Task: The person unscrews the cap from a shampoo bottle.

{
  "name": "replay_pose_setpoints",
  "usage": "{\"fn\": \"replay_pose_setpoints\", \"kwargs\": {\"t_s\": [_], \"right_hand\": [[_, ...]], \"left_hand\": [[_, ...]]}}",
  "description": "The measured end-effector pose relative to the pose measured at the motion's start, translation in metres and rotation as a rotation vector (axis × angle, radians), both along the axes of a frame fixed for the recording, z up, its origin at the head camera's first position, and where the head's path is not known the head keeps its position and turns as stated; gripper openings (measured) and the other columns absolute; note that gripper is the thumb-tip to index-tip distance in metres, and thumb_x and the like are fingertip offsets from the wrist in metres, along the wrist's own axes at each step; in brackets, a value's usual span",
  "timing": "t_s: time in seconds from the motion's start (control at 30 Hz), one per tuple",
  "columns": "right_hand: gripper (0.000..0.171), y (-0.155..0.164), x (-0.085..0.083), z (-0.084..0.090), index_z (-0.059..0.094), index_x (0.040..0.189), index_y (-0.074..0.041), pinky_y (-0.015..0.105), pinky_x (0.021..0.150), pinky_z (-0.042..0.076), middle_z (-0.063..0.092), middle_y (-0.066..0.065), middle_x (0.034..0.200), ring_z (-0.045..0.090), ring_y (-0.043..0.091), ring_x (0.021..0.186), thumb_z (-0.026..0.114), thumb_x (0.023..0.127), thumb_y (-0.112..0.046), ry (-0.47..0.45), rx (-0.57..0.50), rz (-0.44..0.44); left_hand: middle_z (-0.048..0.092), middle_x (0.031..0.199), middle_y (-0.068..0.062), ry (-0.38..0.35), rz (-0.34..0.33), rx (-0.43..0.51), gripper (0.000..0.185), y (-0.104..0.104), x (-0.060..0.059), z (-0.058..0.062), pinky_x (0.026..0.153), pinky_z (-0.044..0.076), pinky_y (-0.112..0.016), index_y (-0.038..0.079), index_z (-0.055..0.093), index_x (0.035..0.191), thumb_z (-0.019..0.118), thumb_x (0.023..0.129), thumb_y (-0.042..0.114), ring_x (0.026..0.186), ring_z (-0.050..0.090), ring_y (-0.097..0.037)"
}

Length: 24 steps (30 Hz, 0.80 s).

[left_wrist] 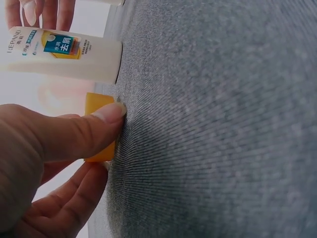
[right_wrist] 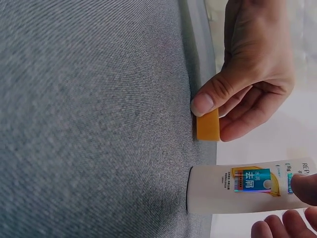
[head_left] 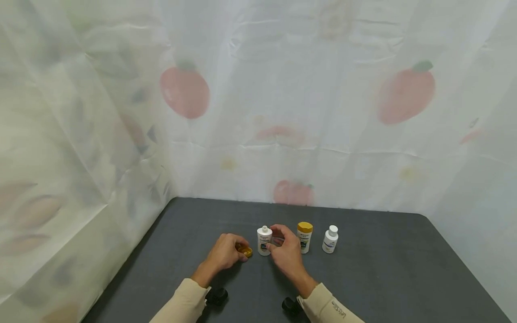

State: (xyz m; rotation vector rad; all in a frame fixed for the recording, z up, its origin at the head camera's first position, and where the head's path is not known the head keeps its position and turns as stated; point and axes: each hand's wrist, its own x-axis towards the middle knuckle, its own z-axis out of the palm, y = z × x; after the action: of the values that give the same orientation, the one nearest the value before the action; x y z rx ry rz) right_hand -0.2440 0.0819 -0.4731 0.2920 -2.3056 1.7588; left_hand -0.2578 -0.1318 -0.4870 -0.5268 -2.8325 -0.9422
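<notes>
Left hand [head_left: 223, 252]: thumb and fingers bent in a pinch on the yellow cap [left_wrist: 97, 103], low at the dark, ribbed table [head_left: 363, 269], likely for fine control. Right hand [head_left: 287, 252]: half-open, curved at the right side of the narrow-topped bottle [head_left: 264, 242], presumably steadying it (can't tell if it's actually gripping). Bottle's upright, smooth, glossy white, right of the cap. Farther right: yellow-capped bottle [head_left: 304, 242], small white-capped bottle [head_left: 330, 242].

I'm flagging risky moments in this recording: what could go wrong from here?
The uncapped bottle stands upright; a nudge from the right hand at its side might tip it and spill any contents. That hand could also knock the yellow-capped bottle close by. The yellow cap, pinched in the left hand, might slip.
</notes>
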Motion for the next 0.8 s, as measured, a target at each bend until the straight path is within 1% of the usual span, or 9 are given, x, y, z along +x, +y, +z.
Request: {"fn": "replay_pose_setpoints", "kwargs": {"t_s": [0.2, 0.4, 0.53, 0.63, 0.7, 0.8], "right_hand": [[0.044, 0.0, 0.001, 0.001, 0.067, 0.124, 0.001, 0.045, 0.099, 0.06, 0.072, 0.017, 0.118, 0.071, 0.033, 0.113, 0.076, 0.083, 0.012, 0.003, 0.002, 0.003], [0.044, 0.001, 0.001, 0.001, 0.068, 0.123, -0.001, 0.045, 0.099, 0.06, 0.072, 0.016, 0.119, 0.071, 0.032, 0.114, 0.076, 0.082, 0.012, 0.01, 0.01, -0.002], [0.044, 0.002, 0.001, 0.002, 0.069, 0.121, -0.001, 0.047, 0.099, 0.06, 0.073, 0.016, 0.119, 0.071, 0.033, 0.114, 0.077, 0.081, 0.013, 0.017, 0.006, -0.007], [0.043, 0.003, 0.001, 0.003, 0.069, 0.12, -0.002, 0.048, 0.099, 0.06, 0.073, 0.018, 0.119, 0.07, 0.036, 0.115, 0.077, 0.08, 0.013, 0.032, 0.001, -0.004], [0.043, 0.005, 0.003, 0.004, 0.069, 0.12, -0.002, 0.048, 0.099, 0.06, 0.072, 0.018, 0.12, 0.07, 0.036, 0.116, 0.077, 0.08, 0.013, 0.034, 0.002, -0.002], [0.043, 0.007, 0.005, 0.006, 0.069, 0.121, -0.003, 0.047, 0.1, 0.059, 0.072, 0.018, 0.122, 0.069, 0.035, 0.118, 0.078, 0.082, 0.011, 0.03, 0.013, -0.002]], "left_hand": [[0.08, 0.092, -0.006, -0.052, -0.012, 0.034, 0.03, -0.003, -0.002, -0.001, 0.068, 0.06, -0.03, 0.008, 0.082, 0.1, 0.095, 0.073, 0.008, 0.08, 0.073, -0.017], [0.08, 0.093, -0.005, -0.074, -0.016, 0.032, 0.032, -0.005, -0.002, 0.0, 0.069, 0.06, -0.033, 0.008, 0.081, 0.101, 0.095, 0.072, 0.01, 0.081, 0.073, -0.016], [0.08, 0.096, -0.005, -0.097, -0.018, 0.028, 0.034, -0.005, -0.003, 0.002, 0.07, 0.061, -0.033, 0.009, 0.08, 0.105, 0.095, 0.074, 0.012, 0.084, 0.074, -0.017], [0.08, 0.099, -0.006, -0.112, -0.003, 0.024, 0.038, -0.006, -0.002, 0.005, 0.069, 0.06, -0.033, 0.009, 0.079, 0.11, 0.094, 0.076, 0.016, 0.085, 0.074, -0.017], [0.079, 0.102, -0.008, -0.114, 0.014, 0.021, 0.042, -0.006, -0.001, 0.007, 0.07, 0.06, -0.035, 0.009, 0.078, 0.115, 0.094, 0.077, 0.018, 0.087, 0.073, -0.019], [0.077, 0.112, -0.01, -0.105, 0.042, 0.02, 0.048, -0.006, 0.003, 0.01, 0.075, 0.061, -0.042, 0.009, 0.076, 0.121, 0.093, 0.079, 0.023, 0.097, 0.072, -0.025]]}}
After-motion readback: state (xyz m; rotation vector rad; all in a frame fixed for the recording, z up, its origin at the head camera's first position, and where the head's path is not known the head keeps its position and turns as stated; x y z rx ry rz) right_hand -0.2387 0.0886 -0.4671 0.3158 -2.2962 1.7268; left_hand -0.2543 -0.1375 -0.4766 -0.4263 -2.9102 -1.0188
